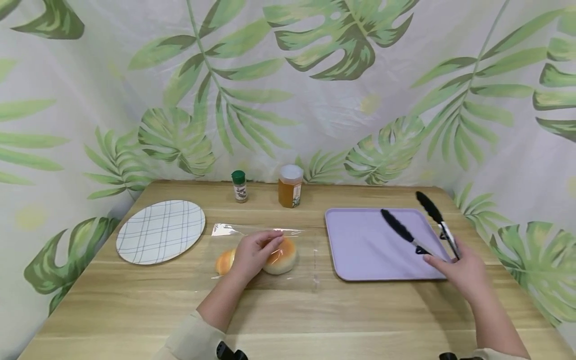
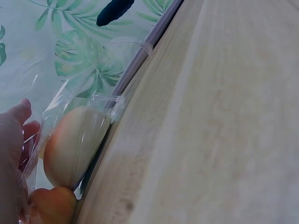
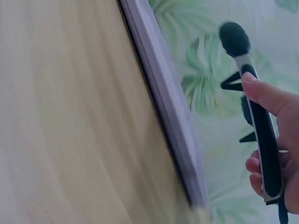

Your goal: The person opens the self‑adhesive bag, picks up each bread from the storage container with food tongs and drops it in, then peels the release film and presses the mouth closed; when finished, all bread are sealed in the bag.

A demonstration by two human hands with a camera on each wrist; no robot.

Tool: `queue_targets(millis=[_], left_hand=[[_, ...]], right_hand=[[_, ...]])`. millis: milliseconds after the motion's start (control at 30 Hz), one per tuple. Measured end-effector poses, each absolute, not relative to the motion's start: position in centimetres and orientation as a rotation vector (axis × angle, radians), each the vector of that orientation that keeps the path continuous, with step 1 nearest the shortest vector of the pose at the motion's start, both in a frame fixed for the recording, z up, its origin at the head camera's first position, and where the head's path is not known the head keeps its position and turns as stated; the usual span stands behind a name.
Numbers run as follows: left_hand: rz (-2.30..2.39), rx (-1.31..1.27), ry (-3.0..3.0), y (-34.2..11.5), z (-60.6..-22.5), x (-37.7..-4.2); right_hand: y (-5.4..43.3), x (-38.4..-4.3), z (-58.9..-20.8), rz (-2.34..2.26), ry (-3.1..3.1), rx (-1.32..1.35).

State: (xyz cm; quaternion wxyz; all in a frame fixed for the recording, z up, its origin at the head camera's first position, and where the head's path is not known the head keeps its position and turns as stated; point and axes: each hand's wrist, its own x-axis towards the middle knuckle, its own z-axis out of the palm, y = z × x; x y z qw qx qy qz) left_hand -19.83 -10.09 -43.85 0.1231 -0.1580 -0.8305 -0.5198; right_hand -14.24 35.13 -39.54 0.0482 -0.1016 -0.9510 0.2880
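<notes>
My left hand (image 1: 254, 255) is over a clear plastic bag (image 1: 308, 260) that lies on the table, thumb and fingertips close together at its film. Inside the bag sit a round golden-topped bun (image 1: 282, 257) and a smaller browned bread roll (image 1: 224, 261), partly covered by the hand. In the left wrist view, the film stands up beside the fingers (image 2: 31, 129), over the pale side of the bun (image 2: 74, 147). My right hand (image 1: 465, 270) grips black-tipped tongs (image 1: 398, 227) by the handles above the tray's right side, their arms spread apart.
A lilac tray (image 1: 369, 250) lies on the right of the wooden table (image 1: 288, 320). At the left is a white checked plate (image 1: 161, 232). A green-capped shaker (image 1: 240, 187) and an amber jar with a whitish lid (image 1: 290, 186) stand at the back, before a leaf-patterned cloth (image 1: 324, 100).
</notes>
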Motion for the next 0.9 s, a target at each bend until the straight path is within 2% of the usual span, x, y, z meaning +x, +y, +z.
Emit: queue_targets(millis=[400,600,900], left_hand=[[-1.521,-0.458,-2.408,-10.1,-44.2,-19.7],[-1.546,-0.454,-2.411,-10.1,-44.2,-19.7],[-1.532,-0.470,-2.409,-10.0,-44.1,-19.8]], right_hand=[[42.6,-16.4,-41.6,1.015,-2.855,-0.843],[43.8,-16.8,-42.6,1.039,-2.854,-0.937],[44.4,-17.5,-43.5,1.042,-2.870,-0.940]])
